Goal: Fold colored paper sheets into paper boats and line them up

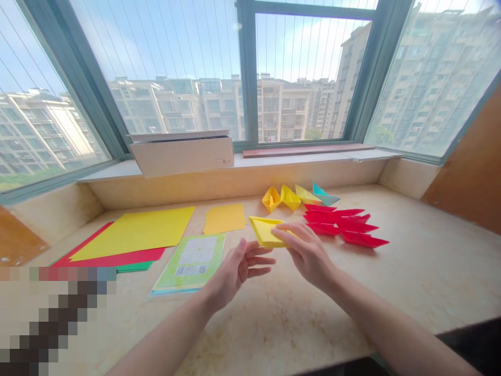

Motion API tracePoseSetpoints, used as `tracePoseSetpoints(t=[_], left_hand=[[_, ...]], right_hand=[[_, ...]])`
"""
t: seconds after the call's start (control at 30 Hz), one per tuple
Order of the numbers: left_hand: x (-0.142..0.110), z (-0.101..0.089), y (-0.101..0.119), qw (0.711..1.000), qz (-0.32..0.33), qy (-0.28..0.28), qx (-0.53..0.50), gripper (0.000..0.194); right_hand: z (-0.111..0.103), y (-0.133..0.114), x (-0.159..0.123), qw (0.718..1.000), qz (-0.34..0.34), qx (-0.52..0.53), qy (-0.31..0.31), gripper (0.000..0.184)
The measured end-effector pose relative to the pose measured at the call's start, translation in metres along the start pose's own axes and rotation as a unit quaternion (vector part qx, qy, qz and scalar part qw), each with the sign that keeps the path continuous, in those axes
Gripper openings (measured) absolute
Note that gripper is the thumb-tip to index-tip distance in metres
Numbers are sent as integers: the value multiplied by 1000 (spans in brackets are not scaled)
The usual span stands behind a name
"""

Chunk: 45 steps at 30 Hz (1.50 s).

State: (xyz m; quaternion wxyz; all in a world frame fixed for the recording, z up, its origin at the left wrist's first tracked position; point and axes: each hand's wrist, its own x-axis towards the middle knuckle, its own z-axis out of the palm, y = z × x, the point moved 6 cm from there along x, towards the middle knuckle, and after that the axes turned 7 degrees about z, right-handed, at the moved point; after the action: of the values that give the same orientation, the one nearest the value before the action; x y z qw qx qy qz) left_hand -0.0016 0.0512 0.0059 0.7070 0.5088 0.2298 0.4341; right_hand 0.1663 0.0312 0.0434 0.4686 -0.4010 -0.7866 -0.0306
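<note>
A folded piece of yellow paper [266, 233] is pinched in my right hand [307, 248], held above the stone surface with its pointed corner to the left. Just below its left end, my left hand [250, 263] has its fingers stretched and apart, with nothing in them. Behind and to the right lie several red paper boats [358, 224] in close rows. Farther back stand a yellow-orange paper boat [271, 199], a yellow paper boat [290, 197], a pale yellow one [307, 195] and a blue paper boat [324, 195].
Large yellow sheets [136, 232] lie over red and green paper at the left. Smaller orange-yellow sheets [224, 218] and a green paper packet [191, 263] are beside them. A white box [182, 155] rests on the window ledge. The lower left corner is pixelated.
</note>
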Motion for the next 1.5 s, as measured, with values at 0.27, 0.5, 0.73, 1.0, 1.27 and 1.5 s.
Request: tracePoseSetpoints(t=[0.27, 0.5, 0.73, 1.0, 1.27, 1.5], left_hand=[[-5, 5, 4, 996, 20, 81, 25, 45], [-1, -5, -8, 995, 23, 64, 70, 48], [-3, 3, -17, 996, 24, 7, 86, 48], [-7, 7, -17, 989, -8, -1, 149, 53], [-6, 11, -16, 987, -8, 1, 160, 47], [-9, 13, -18, 991, -12, 27, 132, 58]], right_hand=[[24, -30, -8, 977, -80, 40, -192, 69], [6, 7, -2, 966, 129, 224, 16, 34], [16, 36, 1, 850, 354, 387, -44, 44], [21, 27, -2, 812, 370, 446, -65, 39], [30, 20, -5, 781, 405, 461, -116, 39], [31, 22, -11, 857, 377, 348, -41, 28]])
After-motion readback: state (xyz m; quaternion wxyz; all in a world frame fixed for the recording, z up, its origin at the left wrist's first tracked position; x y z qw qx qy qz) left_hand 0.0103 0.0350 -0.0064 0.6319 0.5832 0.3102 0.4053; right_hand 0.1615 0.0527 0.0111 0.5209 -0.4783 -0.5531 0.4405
